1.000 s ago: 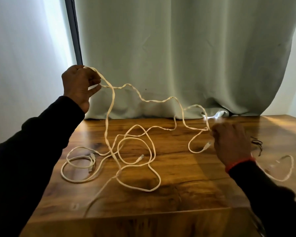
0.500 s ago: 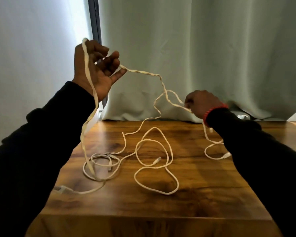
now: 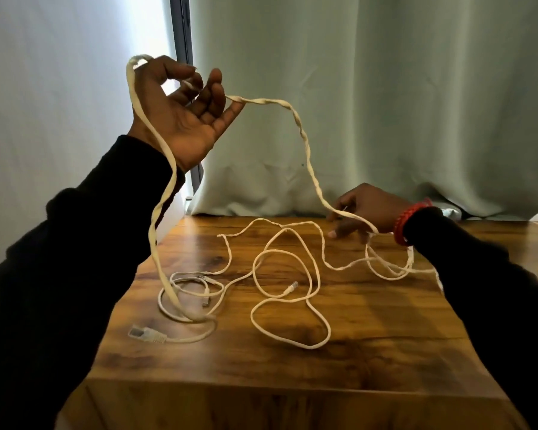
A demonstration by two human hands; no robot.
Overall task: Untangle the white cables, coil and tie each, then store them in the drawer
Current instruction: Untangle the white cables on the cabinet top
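Step in hand: untangling. The raised left hand (image 3: 180, 119), fingers loosely curled, hooks the flat white cable (image 3: 305, 144); the right hand (image 3: 365, 214) pinches it far right above the brown wooden table (image 3: 385, 352). Next, draw this cable free of the loops near centre.

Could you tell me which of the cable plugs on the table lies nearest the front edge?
The big clear plug at front left; the small plug inside the middle loop lies farther back.

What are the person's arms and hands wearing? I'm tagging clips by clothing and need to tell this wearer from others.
Both arms are covered by long black sleeves reaching the wrists: the left sleeve and the right sleeve. Both hands are bare: the left hand shows no ring or band, and the right hand has a red braided-looking wristband just above the cuff. No gloves or watch are visible.
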